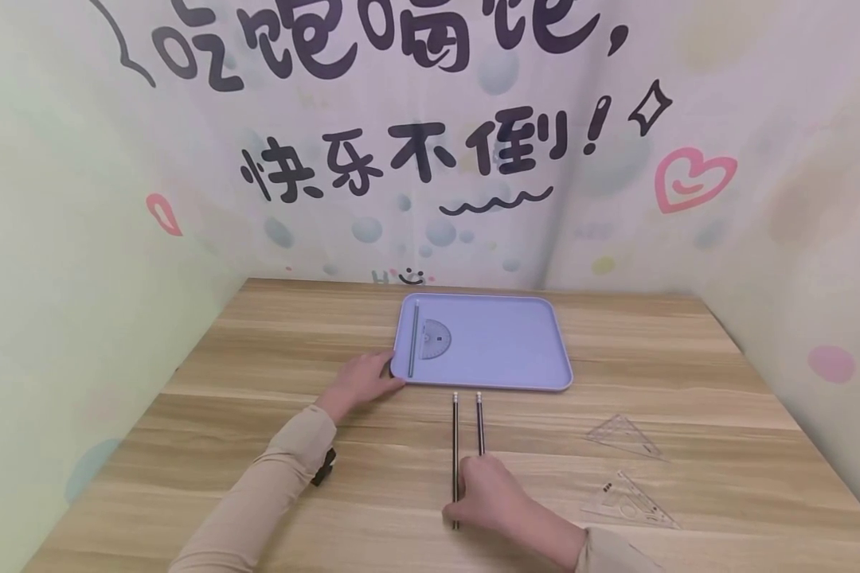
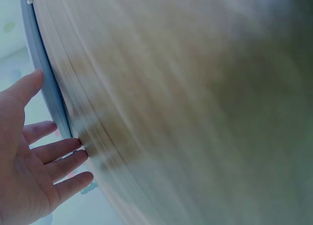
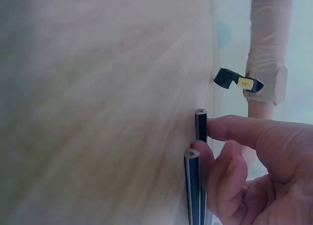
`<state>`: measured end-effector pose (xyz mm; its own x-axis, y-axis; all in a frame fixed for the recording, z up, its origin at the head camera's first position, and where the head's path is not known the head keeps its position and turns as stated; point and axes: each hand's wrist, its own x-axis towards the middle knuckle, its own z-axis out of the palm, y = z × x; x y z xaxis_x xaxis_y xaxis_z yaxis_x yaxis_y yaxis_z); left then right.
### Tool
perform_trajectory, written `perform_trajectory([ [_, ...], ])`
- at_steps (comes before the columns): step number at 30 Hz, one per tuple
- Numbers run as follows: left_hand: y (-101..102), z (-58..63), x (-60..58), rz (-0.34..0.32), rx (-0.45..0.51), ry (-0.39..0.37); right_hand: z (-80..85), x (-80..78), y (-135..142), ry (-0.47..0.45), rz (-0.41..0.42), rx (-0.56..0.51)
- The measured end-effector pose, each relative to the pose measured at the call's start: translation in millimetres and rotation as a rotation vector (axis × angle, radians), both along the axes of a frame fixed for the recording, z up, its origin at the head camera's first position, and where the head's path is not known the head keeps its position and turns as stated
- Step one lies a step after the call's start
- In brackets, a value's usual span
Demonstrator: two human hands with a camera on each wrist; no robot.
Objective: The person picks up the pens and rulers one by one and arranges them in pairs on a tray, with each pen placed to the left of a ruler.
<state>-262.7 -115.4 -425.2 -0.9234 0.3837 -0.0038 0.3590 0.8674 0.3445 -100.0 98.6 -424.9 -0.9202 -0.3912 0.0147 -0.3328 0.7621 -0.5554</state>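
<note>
My right hand [image 1: 490, 493] pinches the near part of a dark pencil [image 1: 455, 430] between thumb and fingers as it lies on the table. A second dark pencil [image 1: 480, 426] lies alongside to the right, its near part hidden by the hand in the head view; its blunt end [image 3: 192, 159] shows in the right wrist view. At the near-left corner of a lilac tray [image 1: 505, 342], my left hand [image 1: 361, 380] rests with loosely spread fingers, the thumb [image 2: 30, 85] against the tray's side. On the tray lie a greenish pencil [image 1: 413, 342] and a clear protractor [image 1: 437, 340].
Two clear set squares, one farther [image 1: 648, 450] and one nearer [image 1: 641, 509], lie on the wooden table [image 1: 373, 509] to the right. A black strap piece [image 1: 323, 467] shows at the left wrist. Behind the table hangs a printed curtain [image 1: 373, 239].
</note>
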Motion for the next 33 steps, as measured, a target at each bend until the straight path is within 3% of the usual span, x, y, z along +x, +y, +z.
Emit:
perform_trajectory([
  [11,-0.3,-0.5,-0.5,-0.010,0.002,0.011,8.9,-4.1,0.2,-0.273,-0.018,-0.135],
  [27,-1.6,-1.2,-0.2,-0.026,0.013,0.034,13.1,-4.9,-3.2,-0.272,-0.029,-0.062],
  [33,-1.2,-1.9,-0.7,-0.026,0.019,0.035,14.3,-8.3,-1.0,-0.356,-0.033,-0.083],
])
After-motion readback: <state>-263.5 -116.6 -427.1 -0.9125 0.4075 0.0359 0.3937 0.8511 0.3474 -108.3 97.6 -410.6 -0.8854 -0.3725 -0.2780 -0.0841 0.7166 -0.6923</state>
